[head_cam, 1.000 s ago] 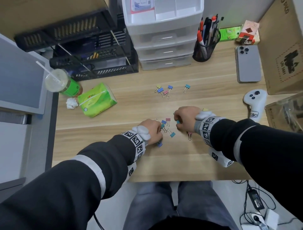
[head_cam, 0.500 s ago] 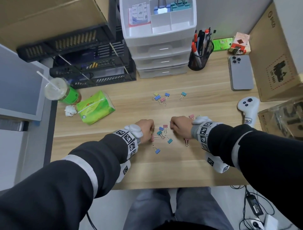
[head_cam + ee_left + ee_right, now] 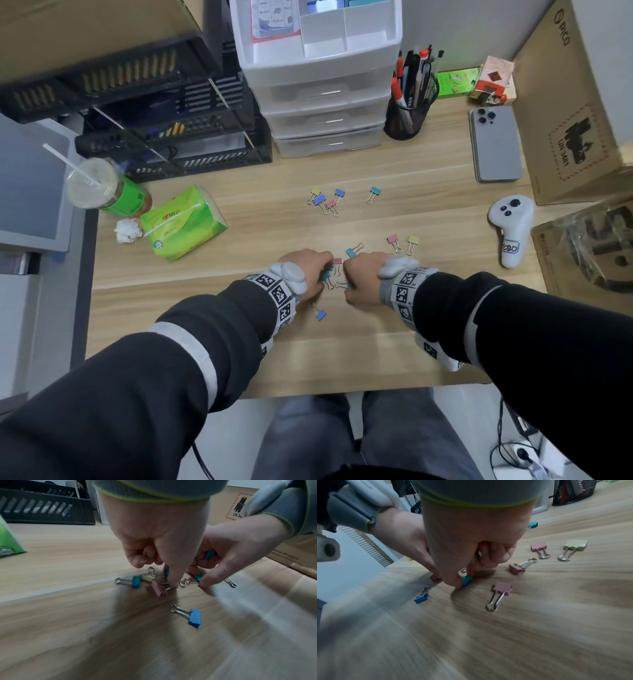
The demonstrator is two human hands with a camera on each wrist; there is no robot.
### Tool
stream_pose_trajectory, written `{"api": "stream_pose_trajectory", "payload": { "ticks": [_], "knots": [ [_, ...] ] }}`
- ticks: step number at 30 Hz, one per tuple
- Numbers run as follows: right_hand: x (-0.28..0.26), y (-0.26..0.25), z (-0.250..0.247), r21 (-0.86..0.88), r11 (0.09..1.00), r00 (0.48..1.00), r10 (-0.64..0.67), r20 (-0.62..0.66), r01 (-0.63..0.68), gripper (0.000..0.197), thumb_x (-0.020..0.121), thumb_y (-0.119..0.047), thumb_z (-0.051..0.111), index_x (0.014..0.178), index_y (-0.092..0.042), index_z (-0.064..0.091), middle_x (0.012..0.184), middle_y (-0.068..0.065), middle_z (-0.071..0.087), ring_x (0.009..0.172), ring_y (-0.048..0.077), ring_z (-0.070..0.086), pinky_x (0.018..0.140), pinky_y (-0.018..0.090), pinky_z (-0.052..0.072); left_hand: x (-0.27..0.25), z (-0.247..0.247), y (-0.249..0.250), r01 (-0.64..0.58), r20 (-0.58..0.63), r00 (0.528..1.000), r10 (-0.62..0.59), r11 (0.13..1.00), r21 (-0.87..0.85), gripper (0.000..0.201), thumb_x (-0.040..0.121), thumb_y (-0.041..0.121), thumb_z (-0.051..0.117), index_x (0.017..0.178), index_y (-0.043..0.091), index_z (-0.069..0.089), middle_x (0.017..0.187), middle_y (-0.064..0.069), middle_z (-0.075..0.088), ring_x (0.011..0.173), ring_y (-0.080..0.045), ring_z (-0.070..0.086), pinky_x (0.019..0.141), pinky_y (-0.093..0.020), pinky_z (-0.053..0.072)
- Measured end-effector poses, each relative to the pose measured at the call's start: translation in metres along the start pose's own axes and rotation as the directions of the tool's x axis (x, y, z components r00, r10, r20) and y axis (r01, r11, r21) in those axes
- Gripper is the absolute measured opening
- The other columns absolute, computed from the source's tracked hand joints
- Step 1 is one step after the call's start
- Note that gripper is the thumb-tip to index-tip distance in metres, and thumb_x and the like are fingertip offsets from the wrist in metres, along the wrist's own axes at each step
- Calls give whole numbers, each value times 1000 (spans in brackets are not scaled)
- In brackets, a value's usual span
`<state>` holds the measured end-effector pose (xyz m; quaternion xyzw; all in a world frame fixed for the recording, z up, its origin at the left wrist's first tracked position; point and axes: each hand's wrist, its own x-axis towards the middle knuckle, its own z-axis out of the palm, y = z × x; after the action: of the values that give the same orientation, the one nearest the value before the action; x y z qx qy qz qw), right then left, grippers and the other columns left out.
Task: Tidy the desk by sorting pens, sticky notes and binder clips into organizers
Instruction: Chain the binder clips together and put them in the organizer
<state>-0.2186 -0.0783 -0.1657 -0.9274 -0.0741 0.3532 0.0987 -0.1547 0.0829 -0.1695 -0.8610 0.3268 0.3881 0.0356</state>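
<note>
Small coloured binder clips (image 3: 334,274) lie clustered mid-desk between my two hands. My left hand (image 3: 310,270) has its fingers curled, and the thumb (image 3: 172,582) presses down on the wire handle of a pink clip (image 3: 158,590). My right hand (image 3: 359,279) pinches a teal clip (image 3: 466,580) against the desk with thumb and forefinger. A second teal clip (image 3: 210,554) shows inside that hand. A blue clip (image 3: 320,314) lies loose just nearer me. Several more clips (image 3: 327,202) sit farther back. The white drawer unit (image 3: 394,37) has its top drawer open.
Pink (image 3: 393,240) and yellow (image 3: 413,241) clips lie right of my right hand. A mesh pen cup (image 3: 407,120), phone (image 3: 495,144), white controller (image 3: 510,226) and cardboard box (image 3: 575,113) are at the right. Tissue pack (image 3: 181,222), drink cup (image 3: 92,186) and black trays (image 3: 171,137) are at the left.
Both hands have drawn closer together over the clip cluster. The right hand shifted left, uncovering the pink and yellow clips beside it. The head view tilted toward the drawers.
</note>
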Motion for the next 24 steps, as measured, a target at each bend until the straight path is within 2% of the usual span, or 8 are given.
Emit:
{"api": "stream_pose_trajectory", "payload": {
  "ticks": [5, 10, 14, 17, 20, 21, 23, 24],
  "knots": [
    [2, 8, -1, 173, 985, 996, 37, -80, -23, 33, 82, -50, 41, 76, -18, 46, 75, 2, 57, 65, 25, 59, 65, 36, 55, 6, -2, 4, -1, -18, 1000, 2, 999, 50, 27, 90, 21, 57, 116, 20, 56, 110, -2, 66, 97, -28, 63, 72, -34, 50],
    [8, 26, -14, 390, 920, 988, 99, -116, -46, 34, 95, -30, 41, 77, -6, 55, 74, 9, 56, 73, 32, 54, 63, 35, 40, 10, -6, 10, 19, 13, 1000, -20, 994, 111, 26, 91, 19, 50, 114, 16, 60, 108, -4, 67, 95, -28, 65, 66, -31, 45],
    [11, 36, -22, 477, 877, 985, 124, -121, -51, 32, 99, -24, 41, 72, -9, 51, 73, 8, 54, 75, 30, 49, 66, 33, 35, 10, -9, 14, 41, 22, 999, -45, 990, 133, 26, 87, 21, 53, 109, 14, 64, 102, -4, 70, 89, -28, 67, 64, -29, 47],
    [13, 38, -27, 550, 834, 982, 137, -132, -43, 37, 101, -22, 43, 66, -9, 46, 62, 4, 47, 60, 22, 49, 63, 35, 36, 8, -9, 14, 44, 3, 999, -44, 992, 121, 28, 87, 25, 54, 112, 16, 62, 103, -4, 69, 88, -29, 66, 65, -30, 49],
    [18, 42, -29, 630, 774, 984, 151, -92, -60, 34, 102, -18, 43, 75, -4, 59, 66, 6, 56, 36, 5, 51, 49, 28, 40, 7, -8, 9, 2, -25, 1000, -1, 999, 55, 31, 86, 24, 54, 116, 17, 53, 103, -3, 67, 88, -29, 64, 70, -36, 55],
    [19, 43, -28, 680, 730, 986, 152, -67, -66, 32, 101, -15, 43, 81, -1, 63, 67, 8, 61, 30, 7, 48, 42, 23, 40, 7, -8, 8, -25, -21, 999, 26, 999, 31, 33, 85, 21, 54, 118, 19, 50, 104, -2, 67, 88, -29, 64, 71, -38, 55],
    [23, 47, -28, 776, 624, 989, 149, -6, -89, 29, 100, -12, 40, 88, 1, 63, 63, 8, 67, 34, 23, 48, 39, 26, 40, 7, -8, 7, -75, 5, 997, 75, 997, 11, 38, 83, 16, 54, 121, 20, 49, 107, -1, 66, 91, -30, 63, 72, -37, 54],
    [25, 48, -28, 814, 571, 989, 149, 25, -107, 26, 100, -11, 39, 92, -1, 62, 62, 7, 68, 36, 25, 46, 40, 27, 39, 7, -9, 7, -91, 16, 996, 91, 996, 11, 38, 83, 14, 54, 121, 20, 49, 107, -2, 66, 92, -30, 63, 70, -35, 52]
  ]
}}
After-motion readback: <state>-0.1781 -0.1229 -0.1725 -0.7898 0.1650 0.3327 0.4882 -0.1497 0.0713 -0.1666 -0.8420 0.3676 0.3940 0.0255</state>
